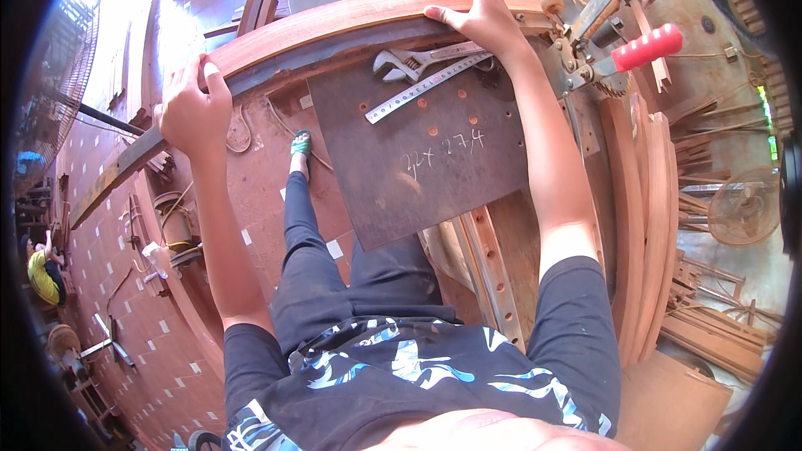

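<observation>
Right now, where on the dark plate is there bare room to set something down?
Bare: the chalk-marked part of the plate, between the ruler and the near edge, left of the right forearm. Crowded: the far part, where wrench and ruler lie near the board.

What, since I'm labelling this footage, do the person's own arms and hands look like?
The left hand and right hand are bare, with no gloves or visible wristwear. Dark short sleeves end near the elbows; white-and-blue print shows toward the shoulders.
</observation>
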`<state>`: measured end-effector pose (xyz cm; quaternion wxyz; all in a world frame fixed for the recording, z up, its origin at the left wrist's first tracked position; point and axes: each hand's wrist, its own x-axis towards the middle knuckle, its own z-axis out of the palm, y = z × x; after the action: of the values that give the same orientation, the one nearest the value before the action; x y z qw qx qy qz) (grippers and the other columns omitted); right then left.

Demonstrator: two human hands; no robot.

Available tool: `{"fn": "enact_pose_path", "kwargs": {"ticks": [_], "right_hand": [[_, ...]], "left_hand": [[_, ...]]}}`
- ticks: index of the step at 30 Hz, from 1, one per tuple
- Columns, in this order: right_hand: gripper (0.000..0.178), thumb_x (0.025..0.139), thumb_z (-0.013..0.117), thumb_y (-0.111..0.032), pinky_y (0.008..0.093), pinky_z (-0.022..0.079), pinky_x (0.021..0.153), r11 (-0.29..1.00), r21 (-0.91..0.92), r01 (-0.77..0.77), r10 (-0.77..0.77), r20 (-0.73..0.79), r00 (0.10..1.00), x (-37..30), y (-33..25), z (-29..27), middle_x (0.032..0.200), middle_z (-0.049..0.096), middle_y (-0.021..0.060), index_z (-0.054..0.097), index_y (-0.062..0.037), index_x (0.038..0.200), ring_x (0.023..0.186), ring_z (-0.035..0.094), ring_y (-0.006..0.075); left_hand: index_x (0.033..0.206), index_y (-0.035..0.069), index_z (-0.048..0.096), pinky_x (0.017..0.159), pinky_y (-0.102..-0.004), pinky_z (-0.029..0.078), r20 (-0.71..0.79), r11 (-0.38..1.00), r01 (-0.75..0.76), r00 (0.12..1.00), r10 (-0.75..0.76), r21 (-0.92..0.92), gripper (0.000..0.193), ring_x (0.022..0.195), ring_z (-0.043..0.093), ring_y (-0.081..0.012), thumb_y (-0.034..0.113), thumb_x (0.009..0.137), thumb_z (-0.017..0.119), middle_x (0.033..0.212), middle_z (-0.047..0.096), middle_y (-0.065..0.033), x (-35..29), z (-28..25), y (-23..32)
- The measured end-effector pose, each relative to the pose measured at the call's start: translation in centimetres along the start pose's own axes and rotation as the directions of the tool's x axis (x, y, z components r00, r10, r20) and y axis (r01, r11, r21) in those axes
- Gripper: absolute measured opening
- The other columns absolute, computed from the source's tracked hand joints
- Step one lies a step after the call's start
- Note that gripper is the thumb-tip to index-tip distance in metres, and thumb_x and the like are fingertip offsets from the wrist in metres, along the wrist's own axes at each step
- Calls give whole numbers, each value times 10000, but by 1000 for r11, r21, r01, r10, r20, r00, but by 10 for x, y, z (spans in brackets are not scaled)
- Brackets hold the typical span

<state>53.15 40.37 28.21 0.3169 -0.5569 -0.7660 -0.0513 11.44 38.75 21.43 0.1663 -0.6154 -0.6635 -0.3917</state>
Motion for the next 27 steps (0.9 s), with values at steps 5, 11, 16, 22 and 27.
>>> {"fn": "enact_pose_path", "kwargs": {"ticks": [5,11,16,22,27], "right_hand": [[801,765,901,-475,451,384,1214,994,-94,60,-72,-136,988,0,7,6,1527,526,203,629,-74,1403,1454,456,356],[794,696,951,-459,435,423,1178,997,-75,17,-31,-190,981,2,12,6,1400,640,194,680,-77,1337,1403,520,326],[709,712,933,-458,425,440,1141,996,-91,-20,3,-186,983,3,-8,1,1363,652,179,713,-34,1236,1321,571,347],[684,716,932,-445,428,461,1113,995,-95,42,-63,-230,971,4,-5,4,1303,680,191,720,-24,1211,1276,604,354],[579,895,780,-452,438,442,1129,998,-16,66,-68,-182,981,6,-4,8,1351,657,217,698,-4,1252,1309,585,369]], "left_hand": [[1173,199,787,925,-439,520,-15,1000,0,1000,0,28,338,1030,733,-265,345,965,565,1173,767,-42,1,1,1],[1205,198,787,894,-442,551,17,998,52,998,-52,40,410,1018,731,-321,376,954,517,1154,769,-64,3,2,4],[1250,220,778,850,-467,575,49,989,131,990,-135,73,467,968,752,-379,459,954,506,1059,788,-131,6,0,2],[1253,217,776,849,-479,574,34,990,123,992,-126,73,500,950,753,-400,505,956,495,1000,788,-162,8,3,2],[1260,231,773,857,-477,571,47,988,144,988,-147,61,494,960,751,-397,508,956,500,1011,789,-152,5,-2,3]]}}
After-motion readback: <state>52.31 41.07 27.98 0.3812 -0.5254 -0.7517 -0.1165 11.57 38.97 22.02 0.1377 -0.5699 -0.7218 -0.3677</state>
